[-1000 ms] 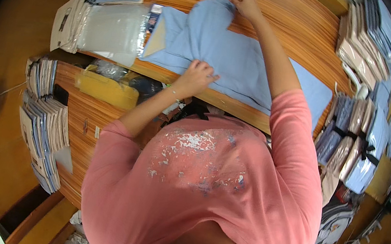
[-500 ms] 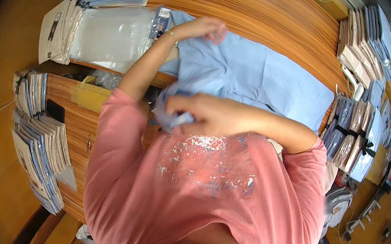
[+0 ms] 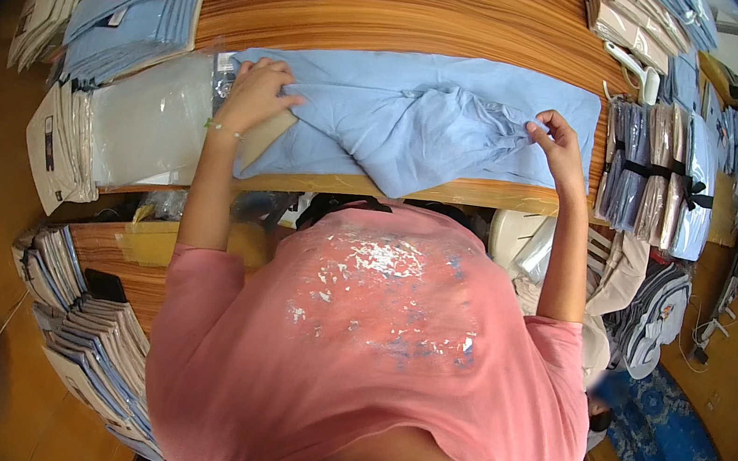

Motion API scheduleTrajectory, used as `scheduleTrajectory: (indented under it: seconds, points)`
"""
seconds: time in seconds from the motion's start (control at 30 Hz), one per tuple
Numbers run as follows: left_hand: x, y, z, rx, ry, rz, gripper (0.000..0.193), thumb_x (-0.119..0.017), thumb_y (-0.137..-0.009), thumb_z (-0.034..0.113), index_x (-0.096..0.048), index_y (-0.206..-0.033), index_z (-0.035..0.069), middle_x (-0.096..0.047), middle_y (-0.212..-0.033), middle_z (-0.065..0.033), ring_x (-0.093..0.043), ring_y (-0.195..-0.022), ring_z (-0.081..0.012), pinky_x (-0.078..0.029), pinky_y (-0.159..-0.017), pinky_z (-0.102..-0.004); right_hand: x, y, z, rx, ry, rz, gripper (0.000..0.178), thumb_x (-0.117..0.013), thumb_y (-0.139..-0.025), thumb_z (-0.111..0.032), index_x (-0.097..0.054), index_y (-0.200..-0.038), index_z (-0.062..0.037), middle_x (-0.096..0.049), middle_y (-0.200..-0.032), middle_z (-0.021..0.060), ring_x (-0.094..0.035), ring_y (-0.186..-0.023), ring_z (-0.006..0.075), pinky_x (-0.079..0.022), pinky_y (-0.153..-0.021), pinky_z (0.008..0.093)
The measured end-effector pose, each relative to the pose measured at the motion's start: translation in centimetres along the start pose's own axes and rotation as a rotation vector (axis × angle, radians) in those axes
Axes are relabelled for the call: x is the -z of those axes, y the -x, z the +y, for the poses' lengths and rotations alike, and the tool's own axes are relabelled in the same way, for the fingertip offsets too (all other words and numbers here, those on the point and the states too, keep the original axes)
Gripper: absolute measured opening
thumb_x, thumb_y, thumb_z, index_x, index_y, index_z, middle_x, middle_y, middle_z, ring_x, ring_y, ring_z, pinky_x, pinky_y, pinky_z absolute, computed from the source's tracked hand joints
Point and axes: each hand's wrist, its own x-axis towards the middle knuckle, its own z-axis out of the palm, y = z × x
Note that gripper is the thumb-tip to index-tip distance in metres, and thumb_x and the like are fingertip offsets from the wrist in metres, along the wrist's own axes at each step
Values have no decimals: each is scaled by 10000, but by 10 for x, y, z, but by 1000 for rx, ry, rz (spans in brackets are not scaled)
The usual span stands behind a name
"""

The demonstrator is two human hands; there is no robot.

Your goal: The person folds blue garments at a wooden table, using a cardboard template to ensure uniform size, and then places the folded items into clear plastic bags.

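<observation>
I see the light blue shirt [image 3: 402, 127] lying flat across the wooden table [image 3: 400, 9], its near edge overhanging the table front. The left hand [image 3: 254, 96] rests on the collar end, fingers curled and pressing the cloth down over what looks like a stiff brown card insert [image 3: 262, 135]. The right hand [image 3: 558, 144] sits at the opposite end, thumb and forefinger pinching the fabric edge.

Risk 1: a loose mound of bunched cloth, probably a folded-in sleeve, sits at the centre of the shirt. In my judgement, pulling the right end taut while this mound is unsmoothed would press creases into the fold.

Risk 2: the card lies at an angle under the left hand. If the pressing fingers lift, the card could shift and the fold line would go crooked.

Risk 3: the overhanging near edge could drag the shirt off the table front if both holds slacken together.

Risk 4: the clear plastic bags [image 3: 144, 119] lie just beside the left hand, and a bundle of packed shirts [image 3: 650, 176] stands near the right hand; a wide sweep could disturb either.
</observation>
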Motion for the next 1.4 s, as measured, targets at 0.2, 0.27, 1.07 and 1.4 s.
scheduleTrajectory:
  seconds: [0.2, 0.27, 1.07, 1.4]
  points:
    - [-9, -5, -13, 214, 57, 117, 324, -611, -792, 353, -636, -925, 59, -587, -982, -67, -473, -1027, -240, -288, -898, -401, 13, -26, -7, -139, -149, 166, 94, -610, -832, -133, -549, -869, -71, -534, -761, -37, -486, -702, 59, -405, -611, 219]
    - [-12, -4, -14, 183, -91, 241, 312, -610, -792, 353, -637, -912, 67, -577, -995, -69, -465, -1032, -235, -287, -893, -408, 10, -33, 12, -190, -185, 173, 102, -597, -846, -148, -543, -876, -67, -539, -781, -29, -492, -702, 61, -419, -593, 218]
    - [-174, -99, 262, -27, 191, 316, 461, -442, -888, 206, -383, -1319, 52, -236, -1439, -148, -183, -1337, -325, -119, -1045, -558, 102, -3, 131, -107, 812, 374, 478, -633, -768, -323, -547, -1053, 51, -557, -1046, 247, -524, -976, 391, -425, -838, 431]
    - [-113, -87, 269, -92, 679, 355, 446, -483, -886, 303, -457, -1258, 58, -436, -1304, -152, -395, -1220, -280, -319, -999, -407, 107, -4, 80, -178, -369, -31, 456, -590, -810, -100, -424, -1228, -29, -593, -1062, 123, -590, -906, 185, -478, -780, 291]
